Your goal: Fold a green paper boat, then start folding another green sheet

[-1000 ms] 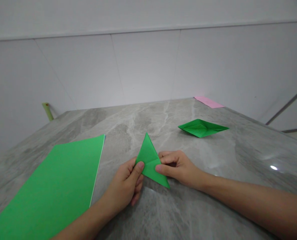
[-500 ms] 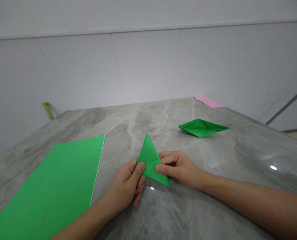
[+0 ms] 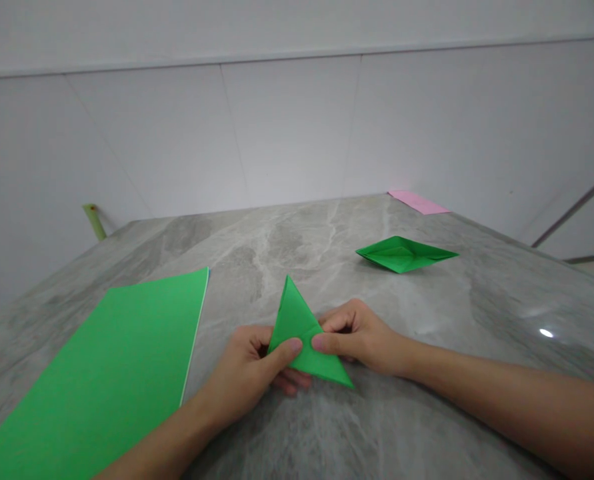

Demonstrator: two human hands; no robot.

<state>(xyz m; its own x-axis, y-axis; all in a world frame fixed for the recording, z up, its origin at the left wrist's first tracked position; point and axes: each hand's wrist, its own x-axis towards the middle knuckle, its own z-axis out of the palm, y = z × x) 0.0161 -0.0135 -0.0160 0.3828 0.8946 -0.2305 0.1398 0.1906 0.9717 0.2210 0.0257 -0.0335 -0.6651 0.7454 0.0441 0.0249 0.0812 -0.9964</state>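
Note:
Between my two hands is a folded green paper (image 3: 297, 320), triangular, with one point up and another toward the lower right. My left hand (image 3: 257, 363) grips its lower left side, thumb on top and fingers underneath. My right hand (image 3: 354, 333) pinches its right edge, the thumb on the front face close to the left thumb. The fingers behind the paper are partly hidden. Beyond my right hand lies a folded green paper boat (image 3: 404, 255), its two pointed ends to left and right.
A stack of green paper sheets (image 3: 107, 367) lies on the left of the grey marbled table (image 3: 257, 247), partly under my left forearm. A pink paper (image 3: 419, 202) lies at the far right corner. White wall panels (image 3: 287, 133) stand behind the table.
The folded paper has turned slightly, its top point moving left and its lower point right and down. My left thumb has slid right across the paper, closer to the right thumb.

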